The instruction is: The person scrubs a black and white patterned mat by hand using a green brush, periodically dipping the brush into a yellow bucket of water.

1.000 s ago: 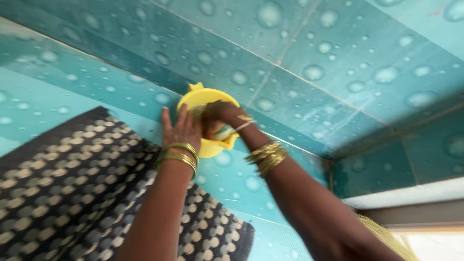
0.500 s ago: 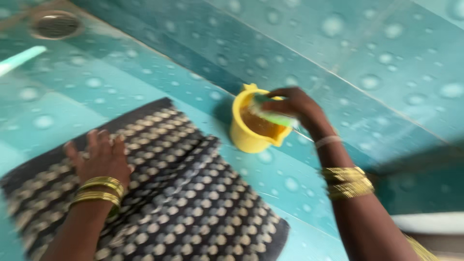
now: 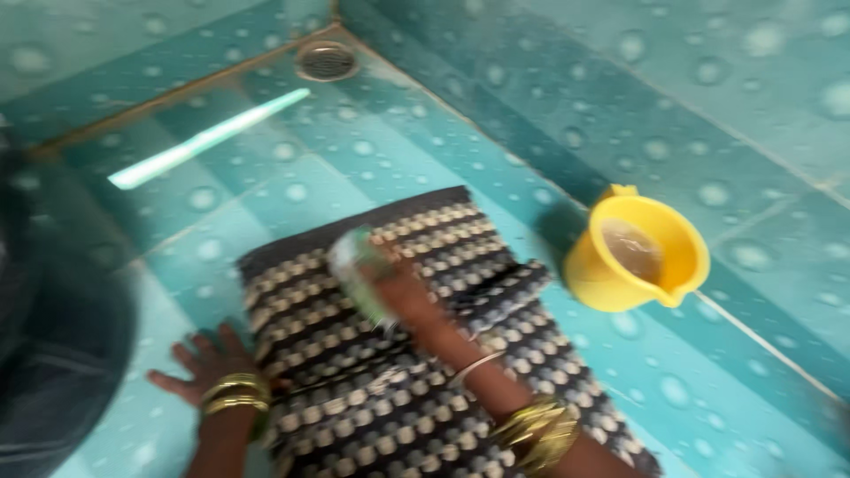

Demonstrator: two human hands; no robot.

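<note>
Teal tiled floor (image 3: 425, 159) bore a black-and-cream woven mat (image 3: 416, 389), scrubbing judged underway; yellow mug (image 3: 637, 252) of water stood just beside; right hand (image 3: 398, 296) clasped a green scrub brush (image 3: 354, 270) on the mat; left hand (image 3: 208, 367) lay spread at its edge.

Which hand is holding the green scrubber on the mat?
The right hand, out on the black-and-cream mat gripping the green scrubber. The left hand lies flat and empty at the mat's left edge.

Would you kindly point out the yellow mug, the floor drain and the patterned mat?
yellow mug (image 3: 611, 285): head view, on its outer wall.
floor drain (image 3: 325, 60): head view, on the round grate.
patterned mat (image 3: 416, 425): head view, on its middle.
</note>
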